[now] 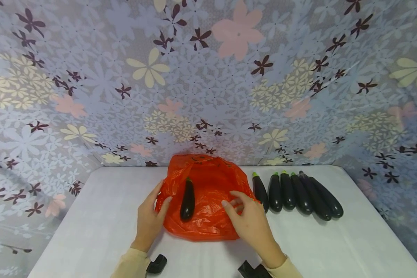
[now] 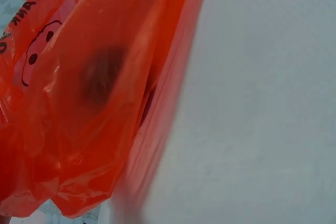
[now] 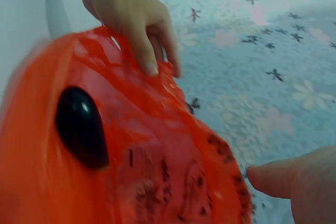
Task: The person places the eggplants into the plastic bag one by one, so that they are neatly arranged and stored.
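A red plastic bag (image 1: 208,220) lies with its mouth open toward me, and one eggplant (image 1: 187,200) rests inside it on the left. At the bag's left rim, my left hand (image 1: 150,216) holds the plastic between thumb and fingers; the right wrist view shows this left hand (image 3: 134,19) too. My right hand (image 1: 248,220) is at the bag's right side, thumb and index finger spread apart. In the right wrist view its thumb (image 3: 278,177) stands out straight near the printed rim. The left wrist view shows the bag's outer side (image 2: 89,129) with a dark shape behind it.
Right of the bag, several eggplants (image 1: 304,197) lie side by side on the white table (image 1: 100,231). The nearest one is partly behind my right hand. A flower-patterned backdrop (image 1: 208,96) rises behind the table and along both sides.
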`<state>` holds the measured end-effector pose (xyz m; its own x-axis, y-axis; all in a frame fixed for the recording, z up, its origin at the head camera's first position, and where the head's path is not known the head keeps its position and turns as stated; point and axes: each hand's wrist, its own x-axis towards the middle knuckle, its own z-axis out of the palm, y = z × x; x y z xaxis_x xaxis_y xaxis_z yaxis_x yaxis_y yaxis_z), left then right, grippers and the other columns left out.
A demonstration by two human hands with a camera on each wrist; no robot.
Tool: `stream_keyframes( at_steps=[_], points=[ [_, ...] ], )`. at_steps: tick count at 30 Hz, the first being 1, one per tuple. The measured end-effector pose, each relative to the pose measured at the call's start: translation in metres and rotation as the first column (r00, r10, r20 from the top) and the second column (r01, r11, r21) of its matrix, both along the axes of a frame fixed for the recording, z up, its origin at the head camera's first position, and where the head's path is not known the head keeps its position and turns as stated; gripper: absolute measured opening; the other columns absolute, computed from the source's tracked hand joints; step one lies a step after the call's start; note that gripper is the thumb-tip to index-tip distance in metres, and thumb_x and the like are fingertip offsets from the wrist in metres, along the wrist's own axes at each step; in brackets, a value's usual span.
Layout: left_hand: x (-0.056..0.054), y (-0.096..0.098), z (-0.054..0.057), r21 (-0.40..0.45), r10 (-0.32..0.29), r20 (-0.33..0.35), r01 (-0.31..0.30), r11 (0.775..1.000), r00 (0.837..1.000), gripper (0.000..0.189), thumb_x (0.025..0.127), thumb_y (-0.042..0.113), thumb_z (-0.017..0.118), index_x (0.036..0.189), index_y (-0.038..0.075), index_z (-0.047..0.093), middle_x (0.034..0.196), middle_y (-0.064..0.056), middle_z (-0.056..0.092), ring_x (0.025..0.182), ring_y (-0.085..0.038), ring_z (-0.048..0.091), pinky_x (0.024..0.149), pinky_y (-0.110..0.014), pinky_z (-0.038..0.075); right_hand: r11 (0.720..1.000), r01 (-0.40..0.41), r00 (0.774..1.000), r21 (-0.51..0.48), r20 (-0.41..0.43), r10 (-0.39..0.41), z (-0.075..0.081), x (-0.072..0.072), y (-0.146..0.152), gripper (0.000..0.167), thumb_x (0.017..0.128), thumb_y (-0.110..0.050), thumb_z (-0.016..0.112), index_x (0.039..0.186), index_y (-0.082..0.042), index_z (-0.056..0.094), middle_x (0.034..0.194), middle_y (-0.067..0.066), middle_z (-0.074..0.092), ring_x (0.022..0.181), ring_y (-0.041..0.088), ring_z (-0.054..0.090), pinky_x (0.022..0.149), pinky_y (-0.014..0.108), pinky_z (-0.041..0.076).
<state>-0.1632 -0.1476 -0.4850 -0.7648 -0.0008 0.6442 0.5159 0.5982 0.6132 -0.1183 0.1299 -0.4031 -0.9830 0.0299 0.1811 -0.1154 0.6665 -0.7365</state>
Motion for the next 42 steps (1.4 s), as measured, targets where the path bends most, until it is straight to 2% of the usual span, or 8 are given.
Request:
stream_keyframes(
  at_steps=[5, 12, 19, 25, 28, 31, 36, 42],
  points=[
    [-0.002, -0.002, 0.001, 0.022, 0.001, -0.043, 0.0, 1.0, 0.999, 0.061, 0.086, 0.0, 0.077, 0.143, 0.005, 0.055, 0.133, -0.014, 0.064, 0.108, -0.028, 0.065, 0.099, -0.009, 0.042, 0.999, 0.046, 0.999, -0.02, 0.001, -0.046, 0.008, 0.004, 0.028, 0.041, 0.096, -0.032, 0.07, 0.127, -0.006, 0.067, 0.097, 0.003, 0.072, 0.082, 0.015, 0.067, 0.069, 0.031, 0.058],
    [-0.003, -0.004, 0.0, 0.04, -0.015, -0.054, 0.018, 0.999, 0.998, 0.058, 0.086, -0.002, 0.076, 0.141, 0.003, 0.057, 0.132, -0.016, 0.065, 0.112, -0.029, 0.065, 0.096, -0.009, 0.044, 0.989, 0.144, 0.988, -0.038, -0.05, -0.146, 0.011, 0.002, 0.072, 0.049, 0.099, -0.037, 0.064, 0.131, 0.0, 0.063, 0.102, 0.015, 0.073, 0.074, 0.021, 0.073, 0.059, 0.027, 0.059],
    [-0.004, -0.007, -0.004, 0.045, 0.005, -0.068, -0.002, 0.999, 0.998, 0.059, 0.085, -0.003, 0.076, 0.14, 0.004, 0.058, 0.131, -0.014, 0.065, 0.111, -0.029, 0.065, 0.096, -0.01, 0.045, 0.955, 0.293, 0.952, 0.036, -0.106, -0.288, 0.002, -0.007, 0.112, 0.054, 0.102, -0.039, 0.059, 0.134, 0.003, 0.059, 0.103, 0.024, 0.072, 0.071, 0.023, 0.074, 0.055, 0.028, 0.056],
    [-0.005, -0.007, -0.007, 0.068, -0.004, -0.079, 0.01, 0.998, 0.997, 0.057, 0.085, -0.004, 0.076, 0.139, 0.003, 0.059, 0.13, -0.016, 0.066, 0.111, -0.03, 0.065, 0.096, -0.011, 0.046, 0.935, 0.35, 0.932, 0.05, -0.119, -0.343, -0.007, -0.014, 0.137, 0.052, 0.102, -0.036, 0.057, 0.134, 0.005, 0.059, 0.105, 0.027, 0.071, 0.069, 0.025, 0.074, 0.066, 0.037, 0.059],
    [-0.005, -0.007, -0.009, 0.072, -0.015, -0.097, 0.022, 0.997, 0.995, 0.058, 0.084, -0.005, 0.077, 0.138, 0.002, 0.059, 0.129, -0.016, 0.066, 0.109, -0.029, 0.065, 0.095, -0.011, 0.046, 0.931, 0.363, 0.928, 0.028, -0.103, -0.358, -0.008, -0.017, 0.147, 0.054, 0.103, -0.038, 0.055, 0.135, 0.005, 0.057, 0.107, 0.028, 0.07, 0.07, 0.024, 0.074, 0.065, 0.031, 0.059],
    [-0.006, -0.007, -0.012, 0.069, -0.022, -0.133, 0.032, 0.997, 0.991, 0.058, 0.082, -0.007, 0.077, 0.137, 0.001, 0.06, 0.127, -0.017, 0.067, 0.107, -0.029, 0.065, 0.095, -0.012, 0.047, 0.923, 0.386, 0.92, 0.002, -0.071, -0.385, -0.008, -0.018, 0.158, 0.056, 0.103, -0.039, 0.054, 0.138, 0.004, 0.056, 0.11, 0.029, 0.069, 0.069, 0.02, 0.074, 0.055, 0.019, 0.056],
    [-0.008, -0.007, -0.015, 0.085, -0.03, -0.19, 0.046, 0.995, 0.981, 0.06, 0.079, -0.011, 0.077, 0.135, 0.0, 0.061, 0.126, -0.017, 0.068, 0.104, -0.029, 0.066, 0.094, -0.014, 0.049, 0.898, 0.44, 0.897, 0.002, -0.043, -0.44, -0.012, -0.018, 0.176, 0.056, 0.103, -0.04, 0.053, 0.14, 0.002, 0.055, 0.114, 0.029, 0.068, 0.067, 0.015, 0.073, 0.052, 0.009, 0.048],
    [-0.009, -0.005, -0.014, 0.094, -0.037, -0.248, 0.062, 0.994, 0.968, 0.064, 0.074, -0.016, 0.077, 0.135, 0.0, 0.062, 0.125, -0.015, 0.069, 0.102, -0.027, 0.067, 0.093, -0.015, 0.05, 0.873, 0.487, 0.873, 0.017, -0.057, -0.485, -0.018, -0.017, 0.198, 0.054, 0.102, -0.039, 0.055, 0.14, -0.001, 0.056, 0.115, 0.028, 0.069, 0.058, -0.023, 0.048, 0.053, 0.003, 0.039]
  ],
)
